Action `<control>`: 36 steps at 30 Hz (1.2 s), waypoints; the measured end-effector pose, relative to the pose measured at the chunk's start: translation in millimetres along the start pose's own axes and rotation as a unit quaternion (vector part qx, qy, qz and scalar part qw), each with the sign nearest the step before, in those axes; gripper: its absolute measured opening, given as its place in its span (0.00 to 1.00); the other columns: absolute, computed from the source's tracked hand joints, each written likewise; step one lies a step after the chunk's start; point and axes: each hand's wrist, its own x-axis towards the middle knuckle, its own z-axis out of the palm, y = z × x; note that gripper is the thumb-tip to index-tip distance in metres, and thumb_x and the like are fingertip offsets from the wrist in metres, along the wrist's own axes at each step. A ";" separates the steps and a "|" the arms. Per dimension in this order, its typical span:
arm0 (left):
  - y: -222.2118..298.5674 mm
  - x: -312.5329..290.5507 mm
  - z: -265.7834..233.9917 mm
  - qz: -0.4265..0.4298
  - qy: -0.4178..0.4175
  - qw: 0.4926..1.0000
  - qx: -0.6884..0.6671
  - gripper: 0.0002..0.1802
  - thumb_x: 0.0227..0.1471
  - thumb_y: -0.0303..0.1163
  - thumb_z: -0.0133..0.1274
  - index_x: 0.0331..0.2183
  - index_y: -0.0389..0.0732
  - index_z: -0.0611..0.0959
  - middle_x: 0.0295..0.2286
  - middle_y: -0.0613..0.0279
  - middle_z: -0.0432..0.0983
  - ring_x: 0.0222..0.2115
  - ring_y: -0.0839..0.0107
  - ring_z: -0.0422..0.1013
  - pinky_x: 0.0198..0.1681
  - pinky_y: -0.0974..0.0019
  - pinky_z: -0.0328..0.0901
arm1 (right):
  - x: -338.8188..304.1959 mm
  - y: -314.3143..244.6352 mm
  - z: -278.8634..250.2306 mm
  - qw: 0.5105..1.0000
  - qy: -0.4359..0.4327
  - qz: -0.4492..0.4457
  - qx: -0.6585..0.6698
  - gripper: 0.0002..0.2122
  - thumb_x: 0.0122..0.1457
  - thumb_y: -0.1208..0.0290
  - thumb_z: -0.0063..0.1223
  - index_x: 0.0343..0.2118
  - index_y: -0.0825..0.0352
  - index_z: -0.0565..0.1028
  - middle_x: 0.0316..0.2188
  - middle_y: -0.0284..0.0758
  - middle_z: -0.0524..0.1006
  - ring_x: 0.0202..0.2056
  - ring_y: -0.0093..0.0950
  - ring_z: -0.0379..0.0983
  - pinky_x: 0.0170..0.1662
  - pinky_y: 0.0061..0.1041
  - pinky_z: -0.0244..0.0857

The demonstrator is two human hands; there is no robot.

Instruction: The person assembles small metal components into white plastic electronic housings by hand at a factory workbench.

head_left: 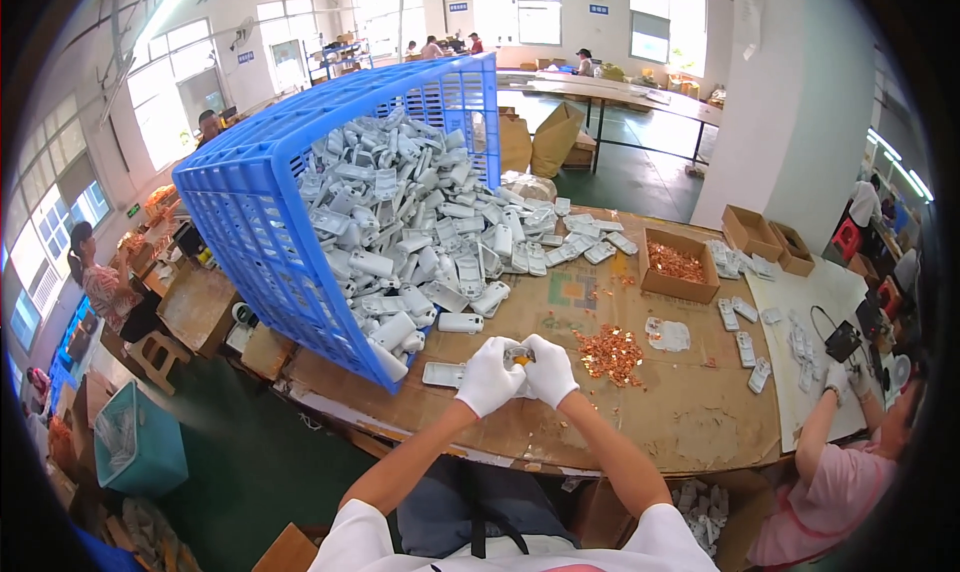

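Note:
White gloves cover both my hands, which meet above the cardboard-topped table (650,402). My left hand (489,378) and my right hand (550,372) are closed round a small plastic casing (518,356), mostly hidden by the fingers; a yellowish or copper-coloured bit shows on it. Beside my left hand, a white casing (441,374) lies open side up, and another casing (461,323) rests just beyond. To the right of my right hand spreads a loose heap of small copper-coloured metal pieces (609,356).
A tipped blue plastic crate (255,222) spills a large pile of white casings (400,222) onto the table. A cardboard box (680,289) holds more copper pieces. Several casings (746,350) lie at the right. A co-worker in pink (830,482) works there. A teal bin (150,452) stands left.

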 end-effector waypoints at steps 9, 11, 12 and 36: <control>-27.5 20.2 10.0 -0.040 -0.045 0.997 -0.044 0.10 0.51 0.26 0.56 0.37 0.38 0.78 0.30 0.50 0.80 0.34 0.54 0.77 0.38 0.57 0.70 | 6.5 7.4 -11.4 0.998 -0.065 0.000 0.023 0.10 0.53 0.75 0.53 0.38 0.68 0.77 0.33 0.49 0.79 0.39 0.48 0.75 0.43 0.41 0.69; -29.1 22.3 13.7 -0.021 -0.032 0.999 -0.006 0.09 0.50 0.26 0.56 0.35 0.37 0.76 0.30 0.47 0.79 0.34 0.49 0.76 0.38 0.53 0.70 | 5.7 9.9 -10.0 0.998 -0.061 -0.024 0.012 0.12 0.55 0.74 0.55 0.42 0.66 0.76 0.34 0.47 0.79 0.38 0.45 0.77 0.42 0.38 0.70; -32.3 24.3 16.0 -0.021 -0.029 0.999 -0.013 0.08 0.50 0.26 0.56 0.35 0.37 0.76 0.29 0.47 0.78 0.33 0.48 0.76 0.36 0.52 0.70 | 7.1 8.8 -13.0 0.996 -0.082 -0.022 0.006 0.13 0.55 0.74 0.54 0.44 0.66 0.76 0.35 0.47 0.79 0.38 0.45 0.77 0.42 0.38 0.70; -45.6 30.3 26.6 -0.046 0.029 0.998 -0.021 0.07 0.52 0.27 0.58 0.33 0.38 0.76 0.27 0.49 0.80 0.32 0.51 0.78 0.34 0.53 0.70 | 1.7 10.4 12.8 0.981 0.074 -0.095 -0.148 0.15 0.53 0.77 0.51 0.45 0.60 0.73 0.31 0.40 0.75 0.33 0.44 0.76 0.34 0.40 0.72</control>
